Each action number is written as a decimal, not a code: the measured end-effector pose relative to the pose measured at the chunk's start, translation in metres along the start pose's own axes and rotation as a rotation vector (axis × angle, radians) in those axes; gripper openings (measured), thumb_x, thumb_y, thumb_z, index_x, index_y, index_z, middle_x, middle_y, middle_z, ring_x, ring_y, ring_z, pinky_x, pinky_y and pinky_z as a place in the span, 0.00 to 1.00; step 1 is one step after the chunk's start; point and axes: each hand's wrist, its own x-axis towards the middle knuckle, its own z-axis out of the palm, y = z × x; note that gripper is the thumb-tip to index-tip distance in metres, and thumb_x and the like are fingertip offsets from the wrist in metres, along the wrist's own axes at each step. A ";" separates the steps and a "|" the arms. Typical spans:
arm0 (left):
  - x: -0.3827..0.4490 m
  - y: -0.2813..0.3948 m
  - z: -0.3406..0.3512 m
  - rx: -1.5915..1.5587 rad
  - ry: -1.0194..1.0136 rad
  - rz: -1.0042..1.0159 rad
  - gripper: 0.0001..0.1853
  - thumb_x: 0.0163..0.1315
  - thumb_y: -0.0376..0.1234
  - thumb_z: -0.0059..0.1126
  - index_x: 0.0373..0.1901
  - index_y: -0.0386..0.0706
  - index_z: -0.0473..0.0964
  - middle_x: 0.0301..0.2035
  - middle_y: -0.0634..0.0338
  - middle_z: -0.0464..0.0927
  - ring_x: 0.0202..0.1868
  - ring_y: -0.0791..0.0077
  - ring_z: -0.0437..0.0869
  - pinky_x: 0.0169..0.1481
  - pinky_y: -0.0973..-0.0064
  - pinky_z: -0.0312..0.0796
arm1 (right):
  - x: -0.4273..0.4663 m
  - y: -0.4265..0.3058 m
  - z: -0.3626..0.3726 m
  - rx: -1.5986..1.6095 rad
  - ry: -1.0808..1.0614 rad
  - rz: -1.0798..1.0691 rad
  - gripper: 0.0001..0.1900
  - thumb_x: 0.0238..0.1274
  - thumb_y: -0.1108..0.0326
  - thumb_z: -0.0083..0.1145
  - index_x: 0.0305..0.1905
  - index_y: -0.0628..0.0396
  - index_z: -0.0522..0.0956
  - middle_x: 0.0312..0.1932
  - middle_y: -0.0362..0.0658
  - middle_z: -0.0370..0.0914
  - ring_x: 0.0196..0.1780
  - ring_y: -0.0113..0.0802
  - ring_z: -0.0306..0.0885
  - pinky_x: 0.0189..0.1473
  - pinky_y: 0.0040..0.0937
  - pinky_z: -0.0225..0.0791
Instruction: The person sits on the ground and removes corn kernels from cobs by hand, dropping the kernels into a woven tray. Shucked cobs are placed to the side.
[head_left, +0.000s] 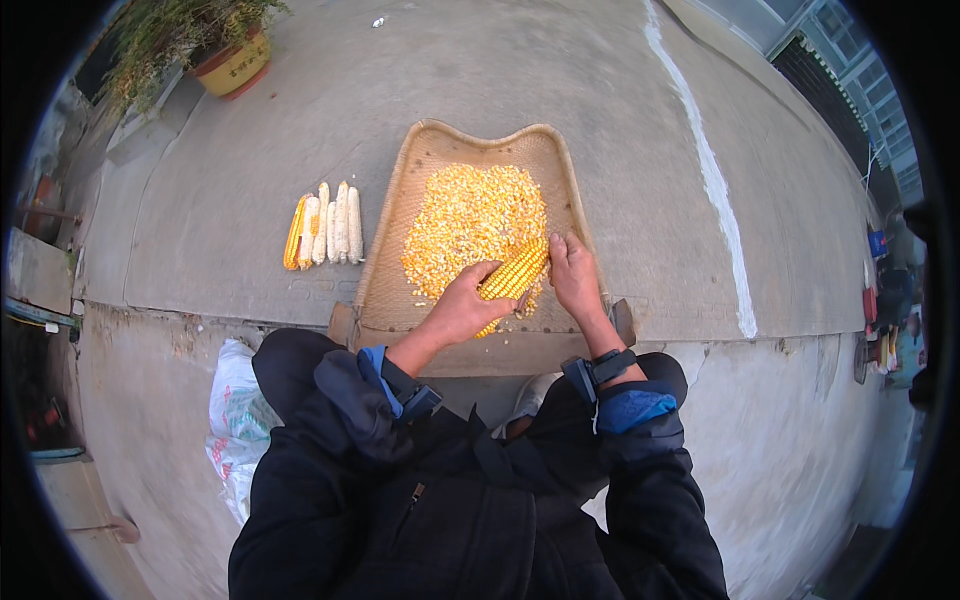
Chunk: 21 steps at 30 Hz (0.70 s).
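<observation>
A woven winnowing basket (403, 191) lies on the ground before me, holding a heap of loose yellow corn kernels (480, 199). Over the near part of that heap, my left hand (471, 306) grips an ear of corn (516, 271), thumb and fingers on either side of it. The ear slants up to the right, its visible rows still full of kernels. My right hand (574, 274) is curled beside the ear's upper end. Whether it touches the ear or pinches something small is hidden. A small dark brown piece (523, 302) shows just below the ear.
Left of the basket, several mostly bare corncobs (341, 225) lie in a row beside a yellow-kernelled ear (296, 232). A white woven sack (236, 420) rests by my left knee. A potted plant (236, 67) stands far left. A white line (709, 165) crosses the concrete at right.
</observation>
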 end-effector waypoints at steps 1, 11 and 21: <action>0.000 0.000 0.001 -0.114 -0.023 -0.055 0.36 0.56 0.38 0.69 0.63 0.27 0.68 0.52 0.48 0.78 0.54 0.64 0.81 0.59 0.71 0.72 | 0.000 -0.001 -0.001 0.022 -0.010 -0.015 0.22 0.77 0.55 0.47 0.34 0.66 0.72 0.22 0.56 0.73 0.26 0.41 0.75 0.31 0.42 0.67; 0.005 0.006 -0.004 -0.528 -0.055 -0.200 0.31 0.62 0.34 0.65 0.64 0.29 0.67 0.53 0.53 0.78 0.52 0.71 0.80 0.56 0.75 0.73 | -0.014 -0.026 0.000 0.379 -0.153 0.180 0.22 0.80 0.49 0.42 0.31 0.53 0.68 0.20 0.33 0.65 0.20 0.19 0.65 0.21 0.21 0.60; -0.007 0.014 0.017 -0.059 0.079 -0.123 0.40 0.58 0.40 0.70 0.66 0.25 0.63 0.55 0.44 0.76 0.54 0.67 0.79 0.57 0.73 0.73 | -0.014 -0.028 0.017 -0.206 0.119 -0.187 0.18 0.75 0.58 0.50 0.34 0.64 0.71 0.23 0.62 0.73 0.28 0.57 0.77 0.32 0.50 0.67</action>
